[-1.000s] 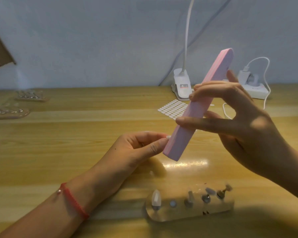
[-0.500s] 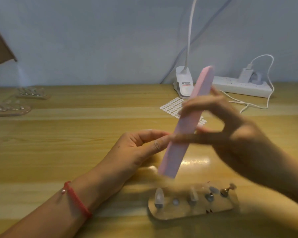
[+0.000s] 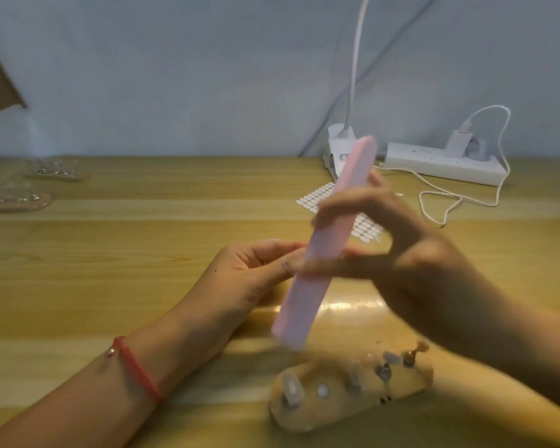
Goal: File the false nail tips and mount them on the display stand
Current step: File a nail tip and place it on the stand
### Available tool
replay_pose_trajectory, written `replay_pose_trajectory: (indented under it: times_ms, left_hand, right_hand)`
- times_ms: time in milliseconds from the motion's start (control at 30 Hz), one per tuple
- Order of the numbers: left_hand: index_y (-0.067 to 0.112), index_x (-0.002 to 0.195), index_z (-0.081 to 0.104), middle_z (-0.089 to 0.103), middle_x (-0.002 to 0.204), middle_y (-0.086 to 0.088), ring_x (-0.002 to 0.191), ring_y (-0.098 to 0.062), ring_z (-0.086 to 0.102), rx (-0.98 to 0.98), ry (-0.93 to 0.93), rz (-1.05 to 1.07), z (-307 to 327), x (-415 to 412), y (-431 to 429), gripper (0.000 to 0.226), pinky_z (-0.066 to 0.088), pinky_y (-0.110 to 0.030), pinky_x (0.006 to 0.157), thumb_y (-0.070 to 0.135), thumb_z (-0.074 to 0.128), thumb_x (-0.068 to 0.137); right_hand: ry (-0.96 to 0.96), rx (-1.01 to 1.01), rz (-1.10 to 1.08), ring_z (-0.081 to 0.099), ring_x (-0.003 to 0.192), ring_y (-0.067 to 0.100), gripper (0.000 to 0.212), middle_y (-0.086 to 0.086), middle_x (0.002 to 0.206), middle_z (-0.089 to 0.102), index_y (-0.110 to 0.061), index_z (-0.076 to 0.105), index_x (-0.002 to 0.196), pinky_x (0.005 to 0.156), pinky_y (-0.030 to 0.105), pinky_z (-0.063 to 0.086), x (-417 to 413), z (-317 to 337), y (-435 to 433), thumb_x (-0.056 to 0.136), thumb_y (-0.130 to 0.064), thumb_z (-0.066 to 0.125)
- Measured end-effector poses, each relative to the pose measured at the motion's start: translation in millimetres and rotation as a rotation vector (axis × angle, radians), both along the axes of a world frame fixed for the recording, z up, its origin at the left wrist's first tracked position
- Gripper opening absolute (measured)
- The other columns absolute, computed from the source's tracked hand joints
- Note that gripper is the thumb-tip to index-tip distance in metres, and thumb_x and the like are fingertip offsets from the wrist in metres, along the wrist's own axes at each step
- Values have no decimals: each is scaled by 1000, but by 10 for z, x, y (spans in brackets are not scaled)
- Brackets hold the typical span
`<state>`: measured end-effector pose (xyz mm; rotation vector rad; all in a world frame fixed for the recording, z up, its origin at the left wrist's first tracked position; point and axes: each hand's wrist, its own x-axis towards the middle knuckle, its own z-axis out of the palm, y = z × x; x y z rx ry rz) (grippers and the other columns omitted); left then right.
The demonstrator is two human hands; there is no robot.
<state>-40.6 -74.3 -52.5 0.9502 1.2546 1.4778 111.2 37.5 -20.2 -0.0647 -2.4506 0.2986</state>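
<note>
Wooden desk [image 3: 110,286] against a pale wall here. The left hand [image 3: 249,273] is pinching what I'm guessing is a nail tip at its fingertips, too small and blurred to confirm. The right hand [image 3: 401,253] is gripping the pink buffer file [image 3: 324,253] between thumb and fingers, tilting it steeply so its face is meeting that pinch. The display stand [image 3: 349,389] is sitting at 6 o'clock from the hands, handy for mounting, with some tips already on it

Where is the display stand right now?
In the head view, the display stand lies on the table at the bottom, right of centre. It sits just below the lower end of the pink file, on the side nearest the person.
</note>
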Motion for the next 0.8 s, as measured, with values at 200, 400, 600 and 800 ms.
replay_pose_trajectory:
  times_ms: [200,400,600,800]
  left_hand:
    - [17,94,77,75,82,2,67,-3,63,24,8,5,-25,8,10,34,48,-12,56,34,67,66]
    - [17,94,77,75,91,0,78,-3,65,12,17,49,-48,-21,20,40,49,-14,65,38,70,60]
    - [21,91,78,75,90,2,77,-3,65,20,26,50,-35,-15,35,36,48,-18,66,40,70,62]
    - [16,97,77,75,96,-3,82,-7,67,26,26,30,-37,-21,21,39,50,-16,67,39,69,66]
  right_hand:
    - [-10,-42,-36,52,114,32,28,8,111,54,-9,70,110,105,49,39,105,-46,-70,85,0,59]
    - [74,71,-167,54,109,41,30,24,111,57,-11,69,110,103,65,33,128,48,114,96,0,46]
    - [64,-31,-79,48,121,30,43,18,118,54,-22,67,111,110,35,36,141,4,129,87,12,57]
    - [33,128,-33,48,117,31,36,14,115,57,-23,65,112,110,61,29,57,-177,-10,87,4,62]
